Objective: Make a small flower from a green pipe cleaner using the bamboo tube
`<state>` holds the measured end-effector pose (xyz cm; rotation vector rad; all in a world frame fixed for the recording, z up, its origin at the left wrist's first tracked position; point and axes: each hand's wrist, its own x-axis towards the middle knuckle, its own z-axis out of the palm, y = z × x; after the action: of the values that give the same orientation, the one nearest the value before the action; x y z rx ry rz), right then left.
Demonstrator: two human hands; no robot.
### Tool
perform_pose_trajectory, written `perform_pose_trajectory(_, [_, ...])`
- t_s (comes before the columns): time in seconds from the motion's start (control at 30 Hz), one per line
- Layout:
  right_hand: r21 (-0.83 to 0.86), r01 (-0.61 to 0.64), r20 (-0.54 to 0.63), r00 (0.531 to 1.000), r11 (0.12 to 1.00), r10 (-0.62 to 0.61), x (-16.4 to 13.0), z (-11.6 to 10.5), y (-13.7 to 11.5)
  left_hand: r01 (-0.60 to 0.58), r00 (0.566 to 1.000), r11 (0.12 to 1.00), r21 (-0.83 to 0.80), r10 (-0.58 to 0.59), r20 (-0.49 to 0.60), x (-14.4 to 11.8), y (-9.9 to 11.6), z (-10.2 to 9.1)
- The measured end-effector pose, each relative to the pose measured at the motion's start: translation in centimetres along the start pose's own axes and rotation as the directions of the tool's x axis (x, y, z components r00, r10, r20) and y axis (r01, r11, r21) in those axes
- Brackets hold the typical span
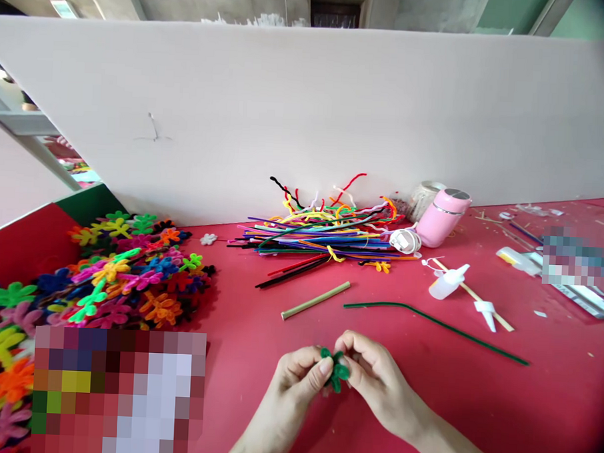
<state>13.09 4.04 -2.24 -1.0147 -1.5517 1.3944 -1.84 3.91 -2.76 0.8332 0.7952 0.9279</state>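
Observation:
Near the table's front, a dark green pipe-cleaner flower (337,375) is held between both hands. My left hand (300,380) pinches its left side between thumb and fingers. On the other side, my right hand (370,370) has its thumb and fingertips closed on the flower's right petals. A loose dark green pipe cleaner (442,329), bent near one end, lies beyond my right hand. Beyond my left hand rests a short greenish-tan stick (316,300).
Many coloured fuzzy flowers (114,272) are heaped at the left. A pile of straight pipe cleaners (322,234) lies against the white board (286,119). A pink cylindrical device (441,218), a white glue bottle (448,282) and a thin stick (498,320) are on the right.

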Motion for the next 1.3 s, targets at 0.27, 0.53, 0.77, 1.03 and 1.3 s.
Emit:
perform_pose_trajectory(0.27, [0.49, -0.135, 0.096, 0.99, 0.861, 0.101, -0.1, 0.8, 0.8, 0.1, 0.991, 0.951, -0.291, -0.068, 0.12, 0.1, 0.4, 0.0])
perform_pose_trajectory(0.53, [0.474, -0.145, 0.161, 0.984, 0.868, 0.077, -0.2, 0.6, -0.2, 0.109, 0.985, 0.959, -0.262, -0.069, 0.159, 0.0, 0.6, -0.4])
perform_pose_trajectory(0.77, [0.225, -0.046, 0.11, 0.994, 0.973, 0.022, -0.3, 0.3, -0.5, 0.131, 0.984, 0.941, -0.312, -0.084, 0.16, 0.0, 0.2, -0.4])
perform_pose_trajectory(1.03, [-0.173, 0.166, -0.106, 0.977, 0.971, -0.186, -0.7, 0.3, -0.6, 0.088, 0.989, 0.961, -0.261, -0.052, 0.14, 0.0, 0.4, -0.2])
perform_pose_trajectory(1.3, [-0.236, 0.19, -0.19, 0.953, 0.953, -0.237, -0.8, 0.8, 0.1, 0.024, 0.996, 0.996, -0.09, -0.016, 0.093, 0.0, 0.5, -0.2])
